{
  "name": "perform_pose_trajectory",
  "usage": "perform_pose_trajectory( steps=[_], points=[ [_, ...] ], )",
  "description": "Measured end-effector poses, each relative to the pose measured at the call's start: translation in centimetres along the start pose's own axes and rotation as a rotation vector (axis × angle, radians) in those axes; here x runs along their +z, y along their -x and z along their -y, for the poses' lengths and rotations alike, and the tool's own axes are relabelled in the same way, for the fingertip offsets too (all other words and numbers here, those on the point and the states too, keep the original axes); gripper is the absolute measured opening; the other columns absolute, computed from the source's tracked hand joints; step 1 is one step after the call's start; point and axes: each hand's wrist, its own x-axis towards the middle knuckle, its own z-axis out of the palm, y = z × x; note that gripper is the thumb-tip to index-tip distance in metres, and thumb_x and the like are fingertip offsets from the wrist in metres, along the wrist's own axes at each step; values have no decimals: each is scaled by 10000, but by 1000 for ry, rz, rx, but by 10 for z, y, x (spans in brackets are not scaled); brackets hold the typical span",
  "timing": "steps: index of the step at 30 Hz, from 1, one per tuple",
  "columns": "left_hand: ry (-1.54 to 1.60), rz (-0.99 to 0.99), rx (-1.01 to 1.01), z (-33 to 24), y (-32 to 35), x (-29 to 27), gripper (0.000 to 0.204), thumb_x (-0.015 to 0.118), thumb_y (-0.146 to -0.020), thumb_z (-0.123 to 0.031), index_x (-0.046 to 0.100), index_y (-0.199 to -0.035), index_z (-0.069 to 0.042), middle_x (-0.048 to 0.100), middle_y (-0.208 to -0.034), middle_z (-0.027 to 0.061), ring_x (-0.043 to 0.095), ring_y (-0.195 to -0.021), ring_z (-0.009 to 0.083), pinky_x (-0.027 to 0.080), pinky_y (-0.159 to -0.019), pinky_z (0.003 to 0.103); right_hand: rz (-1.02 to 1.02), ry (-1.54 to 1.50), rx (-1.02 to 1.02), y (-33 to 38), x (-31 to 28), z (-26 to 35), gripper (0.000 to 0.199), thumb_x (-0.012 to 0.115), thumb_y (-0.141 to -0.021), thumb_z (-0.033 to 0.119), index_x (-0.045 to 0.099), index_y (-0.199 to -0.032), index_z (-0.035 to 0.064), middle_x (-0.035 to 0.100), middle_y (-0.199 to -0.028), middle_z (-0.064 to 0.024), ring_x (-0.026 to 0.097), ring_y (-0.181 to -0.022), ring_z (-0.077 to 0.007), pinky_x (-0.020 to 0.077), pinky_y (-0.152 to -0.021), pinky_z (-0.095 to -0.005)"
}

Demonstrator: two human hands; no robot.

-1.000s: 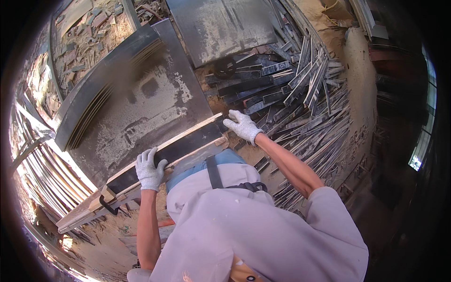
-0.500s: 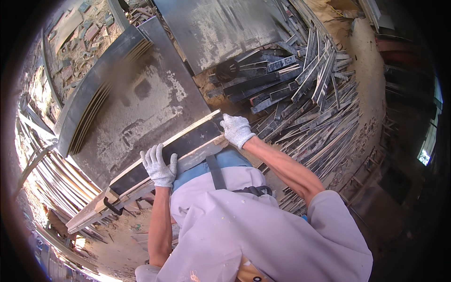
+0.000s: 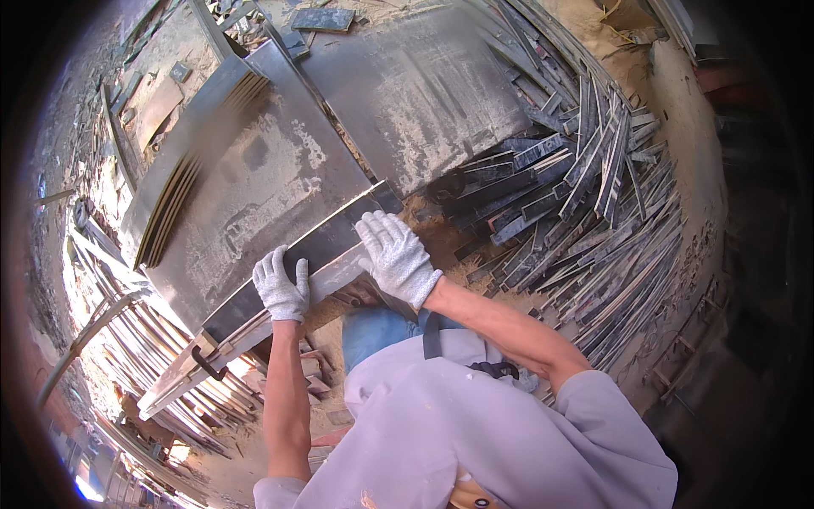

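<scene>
1. The left hand (image 3: 281, 287), in a speckled grey-white knit glove, sits on the near edge of a dark slab (image 3: 292, 254), fingers up over its face and curled onto the edge: a grip on the slab.
2. The right hand (image 3: 396, 256), gloved the same, lies on the slab's right end, fingers spread flat along the top and the palm wrapping the pale cut edge; it is clamped on the slab too.
3. The slab is long and narrow, with a dark grey, smooth face and a lighter, whitish band along its near edge. It runs on a slant from lower left to upper right, across the person's front.
4. It rests at the near edge of a big grey sheet (image 3: 254, 182), dusty and streaked with white powder, which tilts away toward the upper left.
5. A second grey sheet (image 3: 424, 85) lies beyond it, upper centre, equally dusted.
6. A black clamp (image 3: 208, 365) hooks the slab's lower-left end.
7. To the right, a heap of dark narrow strips (image 3: 585, 187) fans out over sandy ground.
8. More pale strips (image 3: 136, 339) are stacked at lower left, in bright sun.
9. Both forearms are bare; the person wears a pale shirt (image 3: 492, 433).
</scene>
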Motion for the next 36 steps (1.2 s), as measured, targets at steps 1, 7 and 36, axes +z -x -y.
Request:
perform_pose_trajectory(
  steps=[1, 7, 36],
  points=[
    [-12, -11, -1, -1, 0, 0, 471, 707, -933, -382, 617, -1300, -102, 620, -1234, 149, 562, -1180, 363, 396, -1090, 513, 102, 89, -120, 6, 2, 10, 733, 670, -907, 314, 455, -1502, -58, 484, -1536, -271, 465, -1431, -429, 313, -1232, -532],
    [-56, -69, -13, -8, 4, 3, 466, 685, -953, -392, 611, -1314, -106, 623, -1236, 159, 566, -1185, 370, 404, -1083, 507, 267, 367, -363, -12, 61, 12, 562, 477, -995, 213, 484, -1502, -31, 453, -1581, -254, 422, -1476, -438, 264, -1253, -588],
    [-108, -187, 17, -11, 5, 11, 475, 649, -968, -454, 635, -1280, -96, 645, -1185, 158, 585, -1138, 365, 428, -1046, 497, 254, 448, -247, -20, 49, 24, 507, 457, -1038, 243, 520, -1491, 24, 457, -1597, -216, 425, -1483, -401, 265, -1241, -578]
  ],
)
